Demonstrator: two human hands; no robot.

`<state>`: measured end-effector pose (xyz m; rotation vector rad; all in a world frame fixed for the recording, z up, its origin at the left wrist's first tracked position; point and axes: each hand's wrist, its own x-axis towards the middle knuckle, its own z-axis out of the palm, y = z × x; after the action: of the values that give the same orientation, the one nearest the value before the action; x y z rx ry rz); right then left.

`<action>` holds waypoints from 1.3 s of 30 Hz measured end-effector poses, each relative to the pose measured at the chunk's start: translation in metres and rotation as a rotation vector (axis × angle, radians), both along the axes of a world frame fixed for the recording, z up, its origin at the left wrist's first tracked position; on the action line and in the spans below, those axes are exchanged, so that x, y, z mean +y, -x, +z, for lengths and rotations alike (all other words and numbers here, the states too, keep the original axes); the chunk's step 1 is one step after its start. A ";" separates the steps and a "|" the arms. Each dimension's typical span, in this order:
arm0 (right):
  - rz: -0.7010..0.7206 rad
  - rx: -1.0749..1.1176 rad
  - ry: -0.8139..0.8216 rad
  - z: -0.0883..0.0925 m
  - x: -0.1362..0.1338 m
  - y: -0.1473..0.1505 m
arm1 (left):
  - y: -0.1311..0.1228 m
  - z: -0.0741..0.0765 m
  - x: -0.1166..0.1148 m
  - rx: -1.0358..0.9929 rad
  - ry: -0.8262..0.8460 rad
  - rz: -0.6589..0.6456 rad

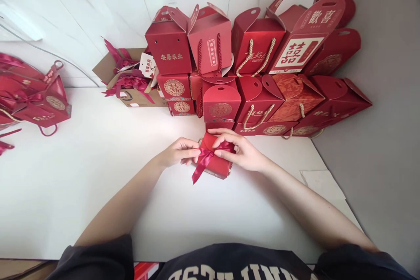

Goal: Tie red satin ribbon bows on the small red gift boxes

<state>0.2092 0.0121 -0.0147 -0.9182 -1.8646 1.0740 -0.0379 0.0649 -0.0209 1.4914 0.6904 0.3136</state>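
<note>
Against a pale marbled wall (124, 8), at a white bench (98, 192). Just in front of the stack of red gift boxes (262, 103), handling a small red box (218, 167) — pinching its magenta ribbon (199, 173) left of the knot with the left hand (179, 151), grasping it at the knot with the right hand (244, 153). Left of the stack — an open carton (144, 98).

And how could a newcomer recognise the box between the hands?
On the white table, find the stacked boxes. Just in front, between the left hand and right hand, is a red box; its crimson ribbon sets it apart from those.
</note>
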 end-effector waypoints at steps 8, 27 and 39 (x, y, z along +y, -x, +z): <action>-0.146 -0.253 0.142 0.024 0.009 -0.036 | 0.009 0.011 0.003 -0.026 -0.051 -0.051; 0.222 -0.315 0.474 0.023 0.007 -0.034 | -0.007 0.042 -0.020 0.496 -0.293 0.231; 0.307 -0.474 0.485 0.038 -0.001 -0.044 | -0.009 0.036 -0.023 0.424 -0.329 0.221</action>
<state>0.2529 0.0109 0.0234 -1.2736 -2.2241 1.6565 -0.0294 0.0418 0.0148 1.8210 1.1916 0.2909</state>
